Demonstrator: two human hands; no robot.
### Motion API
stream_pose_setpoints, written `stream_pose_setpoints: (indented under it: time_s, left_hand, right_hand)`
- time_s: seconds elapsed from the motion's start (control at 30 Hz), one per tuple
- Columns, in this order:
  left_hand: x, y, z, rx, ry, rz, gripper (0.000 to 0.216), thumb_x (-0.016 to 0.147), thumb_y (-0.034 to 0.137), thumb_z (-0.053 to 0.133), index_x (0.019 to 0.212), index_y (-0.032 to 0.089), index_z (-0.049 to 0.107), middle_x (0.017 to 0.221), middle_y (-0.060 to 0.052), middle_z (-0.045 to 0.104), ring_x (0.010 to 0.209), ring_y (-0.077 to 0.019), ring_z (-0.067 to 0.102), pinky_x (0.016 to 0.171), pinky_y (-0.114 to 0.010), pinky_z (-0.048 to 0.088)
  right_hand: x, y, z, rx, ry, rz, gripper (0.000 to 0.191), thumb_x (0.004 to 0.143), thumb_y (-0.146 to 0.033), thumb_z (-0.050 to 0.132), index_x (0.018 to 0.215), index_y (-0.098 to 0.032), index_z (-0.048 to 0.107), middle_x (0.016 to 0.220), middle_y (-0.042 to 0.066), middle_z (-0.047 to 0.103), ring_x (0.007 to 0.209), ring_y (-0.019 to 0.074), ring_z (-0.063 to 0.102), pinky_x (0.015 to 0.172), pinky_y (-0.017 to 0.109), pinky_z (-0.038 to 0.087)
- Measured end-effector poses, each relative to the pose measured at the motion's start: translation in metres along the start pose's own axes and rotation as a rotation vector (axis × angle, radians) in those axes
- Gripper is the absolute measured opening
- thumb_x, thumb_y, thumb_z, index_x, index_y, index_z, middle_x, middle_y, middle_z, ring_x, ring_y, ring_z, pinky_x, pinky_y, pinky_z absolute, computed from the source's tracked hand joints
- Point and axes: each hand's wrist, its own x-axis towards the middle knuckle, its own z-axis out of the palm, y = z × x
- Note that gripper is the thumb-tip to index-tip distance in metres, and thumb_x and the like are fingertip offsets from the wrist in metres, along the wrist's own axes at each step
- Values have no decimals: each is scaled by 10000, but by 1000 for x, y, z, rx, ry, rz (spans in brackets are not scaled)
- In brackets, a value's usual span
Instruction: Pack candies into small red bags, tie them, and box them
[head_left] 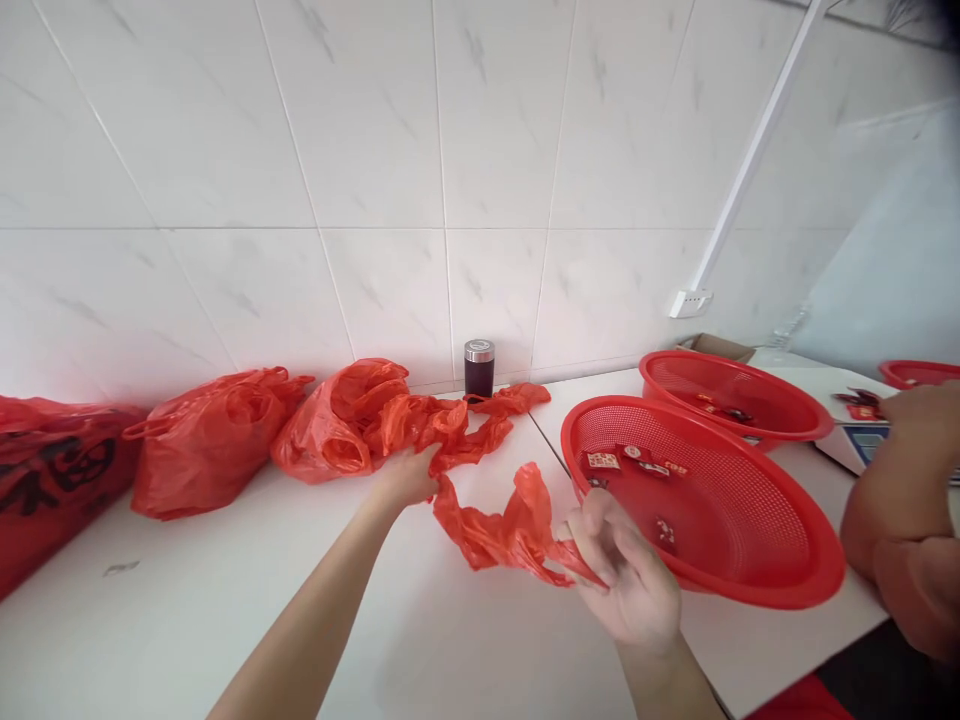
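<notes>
A crumpled red plastic bag (487, 535) stretches between my two hands above the white table. My right hand (630, 580), palm turned up, pinches one end of it beside the near red basket. At the other end, my left hand (409, 480) is closed on the bag, its fingertips partly hidden by red plastic. More loose red bags (424, 425) lie bunched just beyond my left hand, against a rounded red bag (337, 425).
A filled red bag (217, 440) and a red bag with black characters (64, 470) stand left. A dark tumbler (479, 370) is by the wall. Right are a near basket (720, 520) and a far basket (750, 385) holding small packets, a scale (847, 445) and another person's arm (900, 490).
</notes>
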Motion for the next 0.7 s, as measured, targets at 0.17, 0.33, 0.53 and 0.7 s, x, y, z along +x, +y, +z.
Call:
stream_pose_setpoints:
  time_s: [0.17,0.33,0.53,0.7]
  left_hand:
    - [-78,-1,15,-377,158,49,468,969,489,285,1344,279,470,1321,-88,587,1183,-236,574,966,-399,468]
    - [-112,25,64,-286,324,423,316,882,379,560,1175,267,600,1443,-85,456,1364,-292,355,1079,-499,330]
    - [-121,37,74,-181,82,372,315,953,306,391,692,207,535,665,8,596,681,-167,575,716,-321,468]
    - [-139,11,64,-367,137,234,306,938,389,425,716,208,534,668,16,562,588,-128,503,566,-236,400]
  right_hand:
    - [0,3,-1,106,178,26,161,875,-345,537,962,-246,630,761,4,530,661,105,481,603,220,427]
    - [11,14,21,201,151,48,173,855,-318,544,999,-265,624,952,26,626,875,154,596,826,296,484]
    - [18,9,27,26,213,-74,221,889,-343,482,1076,-279,582,1207,55,605,1197,220,530,1002,389,412]
    - [28,2,5,-428,361,-252,221,871,-339,532,1083,-278,528,1409,71,450,1258,247,483,1077,482,324]
